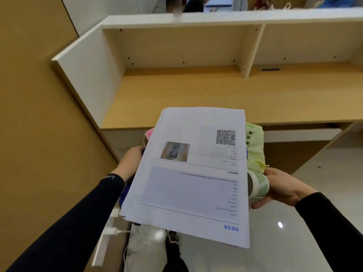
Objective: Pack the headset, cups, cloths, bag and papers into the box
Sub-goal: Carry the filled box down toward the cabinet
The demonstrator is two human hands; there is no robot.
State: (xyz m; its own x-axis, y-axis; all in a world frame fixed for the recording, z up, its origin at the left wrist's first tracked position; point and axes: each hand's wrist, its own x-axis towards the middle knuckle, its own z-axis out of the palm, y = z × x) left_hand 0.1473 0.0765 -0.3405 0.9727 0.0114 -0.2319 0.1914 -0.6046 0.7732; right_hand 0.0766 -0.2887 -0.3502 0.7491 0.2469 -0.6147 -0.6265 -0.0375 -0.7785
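We see a light wooden tabletop (216,95) under a white shelf (216,17); a small dark slot (270,69) sits at its back edge.

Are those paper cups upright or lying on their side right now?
On their side. The cups lie nested, rims pointing left under the papers, gripped by the right hand.

Papers (192,173) hide the box — pink cloth (148,133) barely peeks out.

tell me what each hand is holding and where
Both hold one load under the papers: left hand at its left side, right hand on the cups.
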